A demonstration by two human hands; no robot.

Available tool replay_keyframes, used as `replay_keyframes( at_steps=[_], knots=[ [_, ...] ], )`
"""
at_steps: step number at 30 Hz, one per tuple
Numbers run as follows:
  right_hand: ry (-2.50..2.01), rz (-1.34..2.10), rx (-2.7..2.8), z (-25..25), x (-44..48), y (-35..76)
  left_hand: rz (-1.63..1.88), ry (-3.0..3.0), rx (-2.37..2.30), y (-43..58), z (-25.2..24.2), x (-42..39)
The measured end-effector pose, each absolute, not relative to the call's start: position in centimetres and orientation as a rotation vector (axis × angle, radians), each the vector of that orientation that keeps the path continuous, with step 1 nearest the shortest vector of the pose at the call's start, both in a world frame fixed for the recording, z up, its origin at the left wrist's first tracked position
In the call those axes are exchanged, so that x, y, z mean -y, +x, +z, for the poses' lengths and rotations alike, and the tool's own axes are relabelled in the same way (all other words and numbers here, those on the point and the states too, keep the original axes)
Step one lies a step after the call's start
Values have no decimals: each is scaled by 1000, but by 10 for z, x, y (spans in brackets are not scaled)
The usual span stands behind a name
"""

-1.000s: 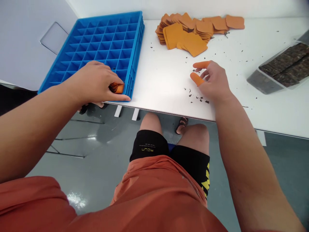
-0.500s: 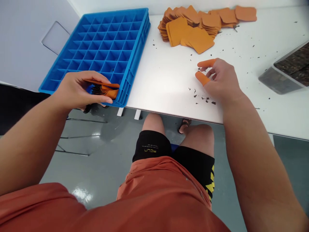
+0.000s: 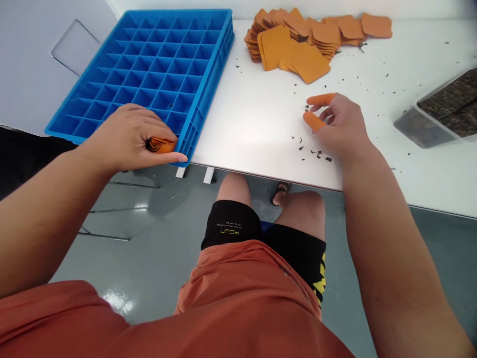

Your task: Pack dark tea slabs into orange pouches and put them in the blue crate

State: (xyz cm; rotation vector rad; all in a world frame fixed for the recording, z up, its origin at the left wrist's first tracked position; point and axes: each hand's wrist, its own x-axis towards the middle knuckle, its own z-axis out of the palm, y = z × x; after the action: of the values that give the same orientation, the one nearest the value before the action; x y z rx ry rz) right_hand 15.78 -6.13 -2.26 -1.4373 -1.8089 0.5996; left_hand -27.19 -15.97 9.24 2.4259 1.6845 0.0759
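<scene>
My left hand is closed round a folded orange packet with dark filling, held over the near right corner of the blue divided tray. My right hand rests on the white table with its fingers loosely apart and nothing in them. Orange finger cots cover its thumb and forefinger. A pile of flat orange sheets lies at the back of the table, beyond my right hand.
A clear container of dark brown slabs stands at the right edge. Dark crumbs are scattered over the table near my right hand. The tray's near left corner overhangs the table. My knees and the grey floor are below the table's front edge.
My left hand lifted the orange packet from the tray's corner, then closed round it and brought it down to the same corner. The right hand stayed put.
</scene>
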Motion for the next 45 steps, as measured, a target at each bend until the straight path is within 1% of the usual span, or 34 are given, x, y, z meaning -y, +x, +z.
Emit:
replay_keyframes(
  at_steps=[3,6,9,13,22,27,31,39,45],
  knots=[
    [-1378,586,1809,-25,59,159,15,2572,-1635,-274,93,157],
    [-1474,613,1792,-20,61,156,-39,2578,-1609,-277,91,156],
    [-1545,640,1764,-13,65,153,-4,2582,-1637,-273,88,154],
    [-1494,646,1752,-12,65,152,83,2560,-1764,-256,83,153],
    [-1447,619,1733,-11,67,153,522,2327,-1991,-207,67,138],
    [-1468,615,1765,-7,68,153,777,2134,-1956,-187,66,131],
    [-1435,606,1806,-10,64,154,870,2149,-1975,-181,65,123],
    [-1483,607,1806,-11,63,153,911,2183,-1968,-196,52,97],
    [-1437,579,1816,-16,60,153,766,2161,-2044,-198,56,92]
  ],
)
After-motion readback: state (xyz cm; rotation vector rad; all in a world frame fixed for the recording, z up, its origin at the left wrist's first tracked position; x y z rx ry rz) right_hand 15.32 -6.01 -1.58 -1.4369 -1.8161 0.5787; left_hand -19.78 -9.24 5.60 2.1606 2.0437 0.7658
